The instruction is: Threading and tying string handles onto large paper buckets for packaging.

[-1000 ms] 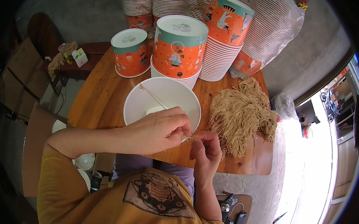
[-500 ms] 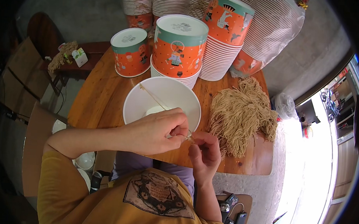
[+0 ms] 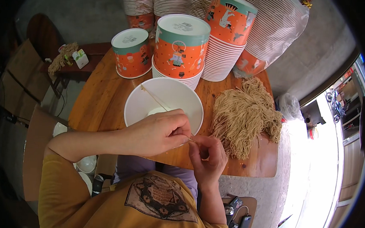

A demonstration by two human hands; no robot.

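My left hand (image 3: 159, 131) and my right hand (image 3: 207, 154) meet at the near edge of a wooden table (image 3: 98, 94), both pinching a thin tan strand (image 3: 192, 140) between their fingertips. Just beyond my left hand stands a white bowl (image 3: 144, 106) with a single long strand lying across its rim. A heap of tan dried noodles (image 3: 245, 114) lies on the table to the right of the bowl, close to my right hand.
Orange and teal paper cups (image 3: 179, 46) stand upside down on stacks at the back, beside a smaller cup (image 3: 132, 52) and tall ribbed cup stacks in a plastic bag (image 3: 276, 26). A dark side table (image 3: 76, 68) stands at left. A small stand with gadgets (image 3: 239, 218) sits below.
My right hand has drawn in closer under my left hand's fingertips. The strand between them looks shorter. Bowl and noodles have not moved.
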